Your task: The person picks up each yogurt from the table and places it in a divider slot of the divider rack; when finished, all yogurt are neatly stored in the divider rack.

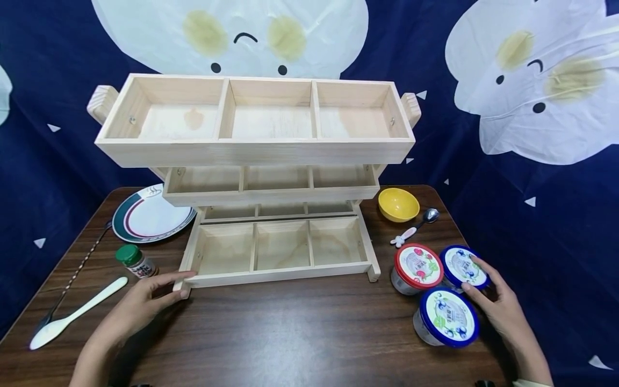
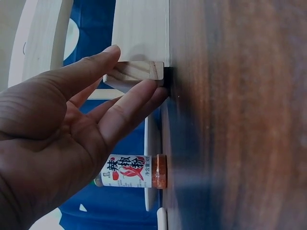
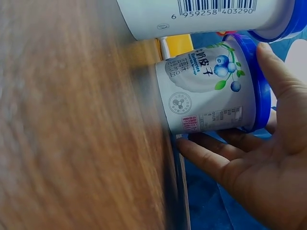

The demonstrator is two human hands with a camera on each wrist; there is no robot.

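Observation:
A pale wooden tiered rack with divided trays stands in the middle of the table. At its front left corner, my left hand pinches the end of the base rail between thumb and fingers. Over on the right, my right hand holds the farther blue-lidded tub, thumb at the lid and fingers along its side. This tub has blueberries printed on it and stands upright. Close by are a second blue-lidded tub and a red-lidded tub.
Left of the rack are a plate, a green-capped spice jar, a white spoon and a long twisted-handled spoon. Behind the tubs sit a yellow bowl and a rabbit-handled spoon. A blue curtain hangs behind the table.

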